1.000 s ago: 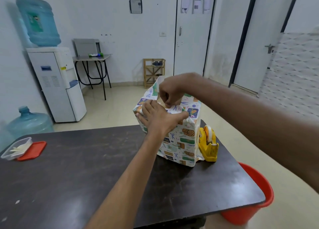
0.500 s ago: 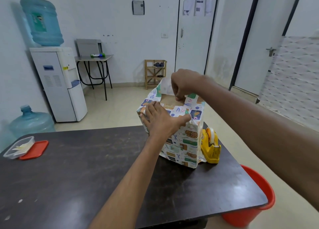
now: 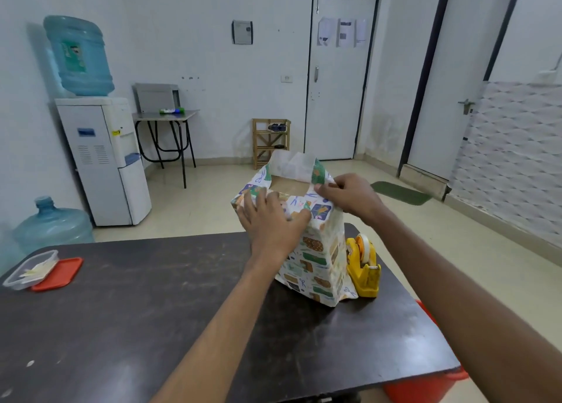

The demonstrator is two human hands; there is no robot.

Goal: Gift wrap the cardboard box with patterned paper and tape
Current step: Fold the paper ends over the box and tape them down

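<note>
A cardboard box stands on end on the dark table (image 3: pixel 152 311), wrapped in white patterned paper (image 3: pixel 316 262). Its top is open, and bare brown cardboard (image 3: pixel 289 187) shows between the raised paper flaps. My left hand (image 3: pixel 270 220) lies flat on the near flap, pressing it down over the box's top edge with straight fingers. My right hand (image 3: pixel 349 196) pinches the right flap's edge at the box's top right corner. A yellow tape dispenser (image 3: pixel 363 265) stands against the box's right side.
A clear plastic container (image 3: pixel 30 270) and its red lid (image 3: pixel 59 273) lie at the table's left edge. A red bucket (image 3: pixel 425 387) sits on the floor under the table's right corner. A water dispenser (image 3: pixel 103 159) stands at the left wall.
My right hand has moved from the top middle of the box to its right corner and now pinches the right flap. My left hand stays pressed on the near flap.
</note>
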